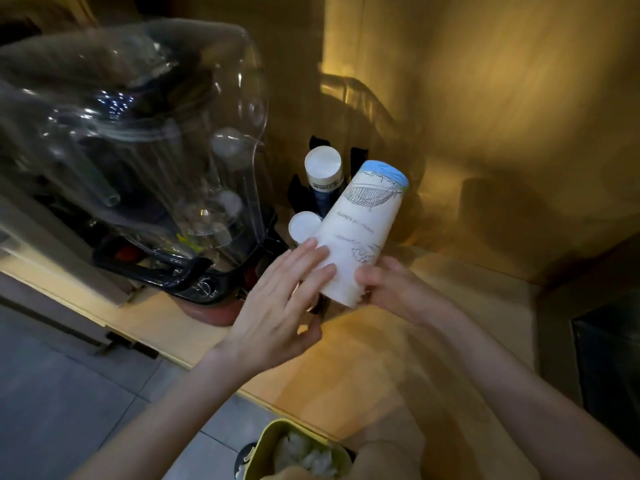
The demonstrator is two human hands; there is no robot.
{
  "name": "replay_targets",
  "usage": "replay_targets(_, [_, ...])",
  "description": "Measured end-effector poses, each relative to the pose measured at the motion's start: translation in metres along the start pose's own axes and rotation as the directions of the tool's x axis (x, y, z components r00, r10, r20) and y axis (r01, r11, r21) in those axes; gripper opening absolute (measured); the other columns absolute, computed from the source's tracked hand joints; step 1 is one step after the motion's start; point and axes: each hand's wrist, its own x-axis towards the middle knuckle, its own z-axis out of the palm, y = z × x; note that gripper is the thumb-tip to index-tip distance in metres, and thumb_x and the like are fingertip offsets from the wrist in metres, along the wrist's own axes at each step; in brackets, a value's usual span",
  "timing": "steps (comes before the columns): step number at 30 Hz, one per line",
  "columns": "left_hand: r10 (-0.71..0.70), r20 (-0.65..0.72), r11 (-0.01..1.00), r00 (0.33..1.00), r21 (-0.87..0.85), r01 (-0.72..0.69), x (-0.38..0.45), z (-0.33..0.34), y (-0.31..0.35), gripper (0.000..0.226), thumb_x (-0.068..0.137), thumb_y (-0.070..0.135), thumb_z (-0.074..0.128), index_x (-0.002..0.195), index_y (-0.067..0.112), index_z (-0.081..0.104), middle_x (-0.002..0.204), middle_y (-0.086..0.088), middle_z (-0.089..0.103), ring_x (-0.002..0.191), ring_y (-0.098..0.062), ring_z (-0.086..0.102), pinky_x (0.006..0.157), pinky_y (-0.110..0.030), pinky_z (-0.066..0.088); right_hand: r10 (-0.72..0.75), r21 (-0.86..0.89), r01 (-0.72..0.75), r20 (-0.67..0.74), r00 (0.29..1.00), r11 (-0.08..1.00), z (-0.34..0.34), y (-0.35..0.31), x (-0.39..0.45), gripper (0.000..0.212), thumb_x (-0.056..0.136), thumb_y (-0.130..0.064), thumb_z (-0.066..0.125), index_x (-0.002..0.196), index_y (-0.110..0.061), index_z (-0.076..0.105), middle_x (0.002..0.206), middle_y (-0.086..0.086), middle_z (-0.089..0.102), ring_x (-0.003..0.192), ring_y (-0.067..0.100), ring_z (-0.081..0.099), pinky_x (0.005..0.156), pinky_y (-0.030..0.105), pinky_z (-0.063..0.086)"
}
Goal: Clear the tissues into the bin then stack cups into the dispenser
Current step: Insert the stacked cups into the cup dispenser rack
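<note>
A stack of white paper cups (360,230) with a blue base and line drawings is held upside down and tilted over the counter. My right hand (388,289) grips its rim end from the right. My left hand (280,306) rests its fingertips flat against the stack's left side. Behind it stands the black cup dispenser (298,192) with two upside-down cup stacks, one tall (323,168) and one lower (304,225). At the bottom edge a yellow-green bin (266,441) holds crumpled white tissues (304,455).
A blender with a clear plastic sound cover (156,133) and black base (194,282) fills the left of the wooden counter (398,341). A dark box (609,362) sits at the right edge. Wooden walls close the corner behind. Grey tiled floor lies lower left.
</note>
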Motion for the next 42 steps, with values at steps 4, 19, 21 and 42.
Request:
replay_targets(4, [-0.318,0.060,0.919,0.946,-0.224,0.323,-0.018,-0.017,-0.005,0.079,0.072,0.033,0.062,0.137,0.010,0.024,0.140,-0.003,0.033,0.134,-0.009,0.029,0.113,-0.018,0.027,-0.118,-0.378,0.062,-0.126,0.985,0.924,0.019,-0.001,0.019,0.073,0.055,-0.025,0.082,0.121,-0.017,0.051,0.119,0.000,0.066,0.108,0.014,0.063,0.093,0.032,0.051])
replay_targets(19, [-0.559,-0.058,0.817,0.827,-0.206,0.538,-0.023,-0.050,-0.025,0.068,0.067,0.051,0.063,0.123,0.014,0.050,0.116,0.008,0.052,0.110,-0.002,0.046,0.095,-0.007,0.034,-0.254,-0.900,-0.086,-0.210,0.944,0.427,0.073,0.054,0.053,0.086,0.074,-0.038,0.071,0.141,-0.019,0.021,0.147,0.001,0.032,0.129,0.022,0.041,0.095,0.036,0.044])
replay_targets(21, [-0.569,-0.033,0.807,0.822,-0.217,0.550,-0.025,-0.044,-0.028,0.068,0.066,0.052,0.064,0.121,0.014,0.051,0.115,0.008,0.053,0.109,0.002,0.045,0.094,-0.002,0.032,-0.239,-0.914,-0.143,-0.246,0.939,0.380,0.072,0.057,0.055,0.086,0.076,-0.038,0.068,0.142,-0.019,0.018,0.148,0.002,0.031,0.126,0.025,0.044,0.091,0.039,0.046])
replay_targets(42, [-0.619,0.318,0.741,0.718,-0.067,0.668,-0.019,0.037,-0.053,0.063,0.082,0.025,0.065,0.133,0.004,0.034,0.132,-0.015,0.041,0.113,-0.032,0.051,0.077,-0.029,0.041,-0.282,-0.954,-0.259,-0.292,0.914,0.150,0.076,0.054,0.061,0.048,0.087,-0.017,0.054,0.132,-0.014,0.039,0.114,0.011,0.062,0.105,0.027,0.057,0.067,0.031,0.038])
